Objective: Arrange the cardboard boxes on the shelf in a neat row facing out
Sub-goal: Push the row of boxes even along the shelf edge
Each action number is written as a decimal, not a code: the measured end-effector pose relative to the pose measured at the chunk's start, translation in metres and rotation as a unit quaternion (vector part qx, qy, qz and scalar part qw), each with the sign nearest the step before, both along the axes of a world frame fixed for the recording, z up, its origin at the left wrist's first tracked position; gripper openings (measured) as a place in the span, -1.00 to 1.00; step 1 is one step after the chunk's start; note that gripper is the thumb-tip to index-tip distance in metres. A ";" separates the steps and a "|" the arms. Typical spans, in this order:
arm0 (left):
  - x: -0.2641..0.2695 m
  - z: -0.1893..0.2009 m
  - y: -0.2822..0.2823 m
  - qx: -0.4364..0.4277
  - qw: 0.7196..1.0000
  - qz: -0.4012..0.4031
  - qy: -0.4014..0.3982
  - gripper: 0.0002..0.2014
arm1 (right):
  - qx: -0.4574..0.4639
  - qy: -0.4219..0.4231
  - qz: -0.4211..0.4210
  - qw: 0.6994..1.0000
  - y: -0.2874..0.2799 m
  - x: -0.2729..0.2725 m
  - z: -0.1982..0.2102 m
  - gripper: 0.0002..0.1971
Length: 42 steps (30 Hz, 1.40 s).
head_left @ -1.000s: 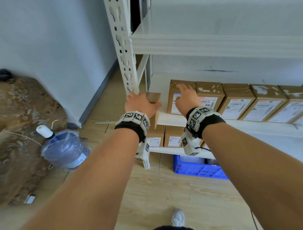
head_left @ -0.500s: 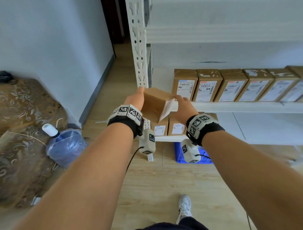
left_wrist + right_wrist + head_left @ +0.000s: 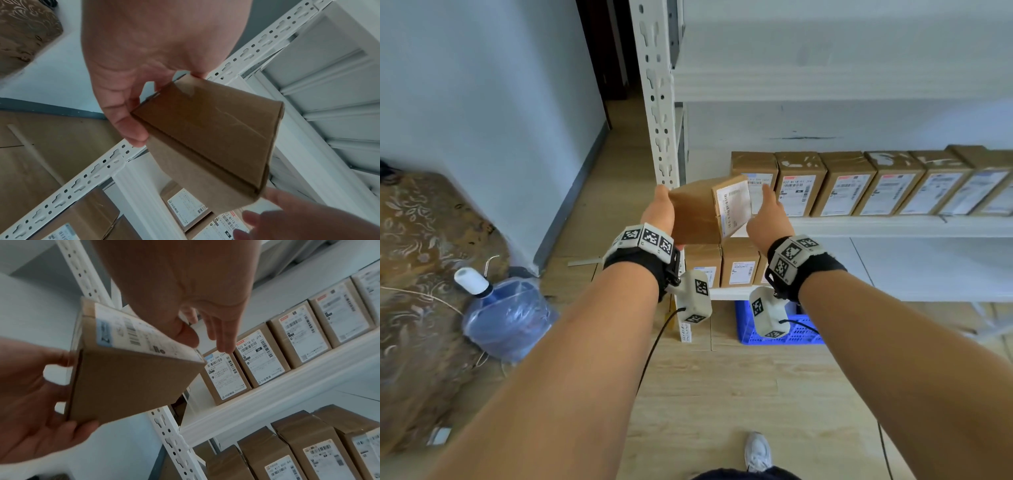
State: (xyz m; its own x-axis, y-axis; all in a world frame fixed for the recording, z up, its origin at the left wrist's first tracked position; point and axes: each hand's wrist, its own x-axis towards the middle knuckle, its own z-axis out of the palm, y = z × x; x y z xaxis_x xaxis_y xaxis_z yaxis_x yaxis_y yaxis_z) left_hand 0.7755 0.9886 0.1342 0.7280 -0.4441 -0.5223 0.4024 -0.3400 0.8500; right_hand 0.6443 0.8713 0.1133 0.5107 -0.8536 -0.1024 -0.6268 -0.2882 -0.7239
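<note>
The cardboard box is up in the air between both hands, just in front of the white shelf and tilted, its white shipping label turned toward the right. The left hand cups the plain brown left side, thumb pressed on one edge and the other fingers wrapped behind. The right hand meets the labelled face; from the right wrist view its thumb presses on the label near the corner while the other fingers stretch out straight past the box, not curled round it. Behind it, the row of labelled boxes stands on that shelf with labels facing out, and the held box hangs just left of the row's first box. More boxes sit on the shelf below. On the floor lie a blue crate and a water bottle.
</note>
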 end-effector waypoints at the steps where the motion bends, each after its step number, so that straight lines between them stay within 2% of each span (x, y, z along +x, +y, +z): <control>1: 0.000 -0.001 -0.001 0.001 1.000 -0.001 0.002 -0.37 | 0.015 -0.018 -0.015 1.000 -0.004 0.000 0.002 -0.21; 3: 0.002 -0.007 -0.005 0.007 1.000 -0.006 -0.001 -0.31 | 0.032 -0.048 -0.010 0.998 -0.010 0.000 0.005 -0.24; 7: 0.000 -0.004 -0.013 0.012 1.000 0.006 -0.012 -0.27 | 0.033 -0.052 0.076 0.995 -0.017 -0.002 0.008 -0.32; 10: 0.001 0.000 -0.017 -0.002 0.998 0.025 -0.054 -0.40 | 0.060 -0.044 0.064 0.995 -0.019 -0.004 0.006 -0.45; 14: 0.003 -0.001 -0.022 -0.095 0.994 0.008 -0.045 -0.64 | 0.108 -0.045 0.034 0.993 -0.024 -0.006 0.004 -0.53; 16: 0.003 0.000 -0.027 -0.131 0.991 -0.029 -0.011 -0.59 | 0.128 -0.052 0.039 0.990 -0.025 -0.006 0.004 -0.54; 18: 0.002 0.000 -0.032 -0.141 0.988 -0.071 -0.001 -0.45 | 0.123 -0.057 0.060 0.989 -0.025 -0.004 0.004 -0.52; 19: 0.002 -0.001 -0.035 -0.138 0.987 -0.087 -0.005 -0.43 | 0.115 -0.056 0.071 0.989 -0.025 -0.002 0.004 -0.52; 22: 0.001 -0.006 -0.038 -0.113 0.988 -0.106 -0.014 -0.68 | 0.113 -0.044 0.087 0.989 -0.022 0.002 0.002 -0.51; 23: 0.001 -0.009 -0.039 -0.105 0.988 -0.110 -0.009 -0.67 | 0.114 -0.039 0.088 0.989 -0.022 0.004 0.000 -0.51; 26: 0.000 -0.014 -0.037 -0.043 0.989 -0.142 -0.027 -0.45 | 0.084 -0.011 0.091 0.992 -0.020 0.010 -0.006 -0.52; 31: -0.005 -0.031 -0.035 -0.007 0.988 -0.140 -0.072 -0.39 | -0.004 0.014 0.075 0.997 -0.016 0.027 -0.018 -0.62; 34: -0.002 -0.036 -0.041 -0.015 0.989 -0.125 -0.078 -0.45 | -0.017 -0.002 0.058 0.998 -0.018 0.037 -0.021 -0.64; 38: 0.008 -0.036 -0.058 0.020 0.979 -0.131 -0.156 -0.47 | 0.002 -0.030 0.034 0.999 -0.029 0.054 -0.024 -0.59; 42: 0.022 -0.034 -0.085 0.048 0.977 -0.109 -0.180 -0.49 | 0.027 -0.050 0.030 0.998 -0.048 0.072 -0.026 -0.54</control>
State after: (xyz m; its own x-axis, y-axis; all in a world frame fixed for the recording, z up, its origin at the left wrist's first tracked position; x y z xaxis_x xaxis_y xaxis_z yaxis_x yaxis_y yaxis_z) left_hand 0.7973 0.9031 0.0999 0.7656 -0.5708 -0.2967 -0.0068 -0.4685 0.8835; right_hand 0.7166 0.8237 0.0873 0.5703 -0.8161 -0.0939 -0.5335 -0.2810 -0.7977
